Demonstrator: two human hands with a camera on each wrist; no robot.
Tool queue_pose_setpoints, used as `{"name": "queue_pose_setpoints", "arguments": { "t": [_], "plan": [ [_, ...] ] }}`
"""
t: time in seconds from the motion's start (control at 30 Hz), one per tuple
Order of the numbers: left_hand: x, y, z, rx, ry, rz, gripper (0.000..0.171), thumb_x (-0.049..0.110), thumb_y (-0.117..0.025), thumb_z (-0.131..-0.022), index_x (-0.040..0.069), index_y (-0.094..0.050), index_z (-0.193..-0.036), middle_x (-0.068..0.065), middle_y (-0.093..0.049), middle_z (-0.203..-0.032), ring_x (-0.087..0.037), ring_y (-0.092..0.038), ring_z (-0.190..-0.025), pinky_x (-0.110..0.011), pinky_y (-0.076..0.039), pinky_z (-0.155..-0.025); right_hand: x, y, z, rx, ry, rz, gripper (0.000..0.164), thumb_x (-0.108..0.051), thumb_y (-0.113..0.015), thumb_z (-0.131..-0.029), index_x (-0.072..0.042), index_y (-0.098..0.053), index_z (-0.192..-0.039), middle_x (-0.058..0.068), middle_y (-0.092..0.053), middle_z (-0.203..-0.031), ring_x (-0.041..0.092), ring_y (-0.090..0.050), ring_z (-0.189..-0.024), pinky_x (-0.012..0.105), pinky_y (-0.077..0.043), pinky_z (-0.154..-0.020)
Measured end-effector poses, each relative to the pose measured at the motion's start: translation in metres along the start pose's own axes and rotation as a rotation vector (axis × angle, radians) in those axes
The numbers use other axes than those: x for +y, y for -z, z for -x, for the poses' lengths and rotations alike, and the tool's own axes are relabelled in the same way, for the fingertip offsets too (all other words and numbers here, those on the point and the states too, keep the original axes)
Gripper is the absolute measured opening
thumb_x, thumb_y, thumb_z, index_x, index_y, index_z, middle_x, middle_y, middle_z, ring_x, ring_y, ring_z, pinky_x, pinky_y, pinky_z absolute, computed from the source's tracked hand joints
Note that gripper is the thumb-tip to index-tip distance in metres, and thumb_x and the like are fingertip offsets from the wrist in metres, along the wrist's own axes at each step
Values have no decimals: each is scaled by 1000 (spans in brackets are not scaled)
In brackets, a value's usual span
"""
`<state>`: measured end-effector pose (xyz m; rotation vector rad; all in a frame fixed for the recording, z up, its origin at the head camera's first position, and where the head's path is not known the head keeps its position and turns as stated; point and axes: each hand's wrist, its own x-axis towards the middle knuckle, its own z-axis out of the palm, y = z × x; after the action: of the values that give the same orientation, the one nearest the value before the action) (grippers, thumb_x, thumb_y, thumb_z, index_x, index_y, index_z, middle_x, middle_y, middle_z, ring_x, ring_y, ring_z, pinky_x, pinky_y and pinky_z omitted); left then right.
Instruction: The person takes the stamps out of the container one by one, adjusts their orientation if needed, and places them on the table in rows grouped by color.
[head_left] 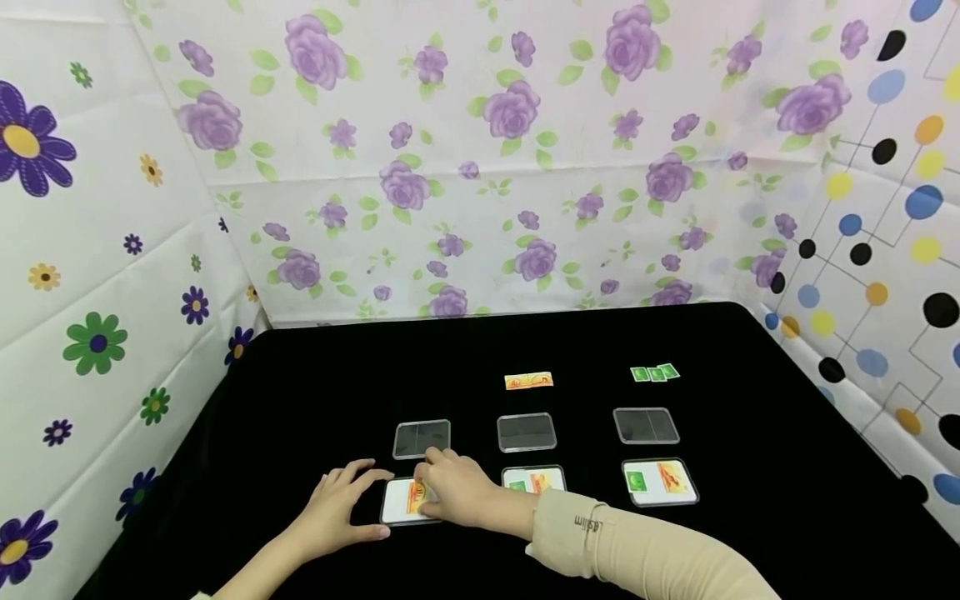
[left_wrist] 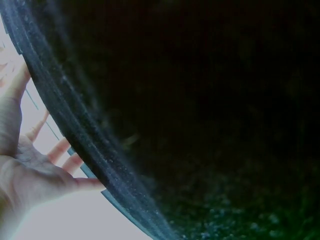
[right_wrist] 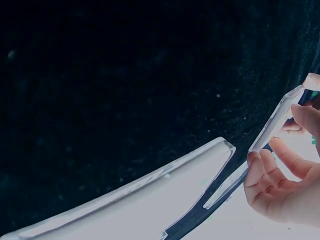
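Note:
A clear flat card case (head_left: 397, 504) with a white card inside lies at the front left of the black table. An orange picture sticker (head_left: 415, 498) is on that card. My right hand (head_left: 461, 493) covers the case's right part, with its thumb low and fingers at the far edge. In the right wrist view, curled fingertips (right_wrist: 254, 159) meet the rim of a case. At the left end of the case, my left hand (head_left: 330, 512) is spread, thumb near the front corner and fingers near the back corner. Firm contact on that side cannot be made out.
Two more cases with white cards (head_left: 533, 480) (head_left: 661, 482) bear green and orange stickers. Behind them lie three clear lids (head_left: 422, 439) (head_left: 527, 432) (head_left: 647, 426). An orange sticker strip (head_left: 528, 381) and green stickers (head_left: 654, 373) lie farther back.

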<state>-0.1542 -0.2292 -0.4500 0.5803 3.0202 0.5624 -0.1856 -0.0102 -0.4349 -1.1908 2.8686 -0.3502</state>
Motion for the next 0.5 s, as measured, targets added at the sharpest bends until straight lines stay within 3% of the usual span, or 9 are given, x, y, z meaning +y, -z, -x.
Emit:
{"name": "queue_pose_setpoints", "arguments": {
  "t": [0.2, 0.5],
  "plan": [
    [-1, 0, 0, 8, -1, -2, 71, 46, -81, -64, 18, -55, -124, -20, -46, -135, -44, -47, -116, -77, -28, -91, 1, 0, -2, 9, -8, -20, 35, -36, -76, -77, -17, -66, -106, -4, -59, -100, 7, -57, -87, 18, -49, -72],
    [-1, -1, 0, 15, -8, -1, 70, 44, -81, -64, 18, -55, -124, -19, -47, -135, -44, -47, -116, -77, -28, -92, 3, 1, -7, -29, -60, -136, 34, -31, -79, -74, -15, -65, -99, -1, -60, -101, 8, -57, -88, 17, -48, -74]
  ]
}}
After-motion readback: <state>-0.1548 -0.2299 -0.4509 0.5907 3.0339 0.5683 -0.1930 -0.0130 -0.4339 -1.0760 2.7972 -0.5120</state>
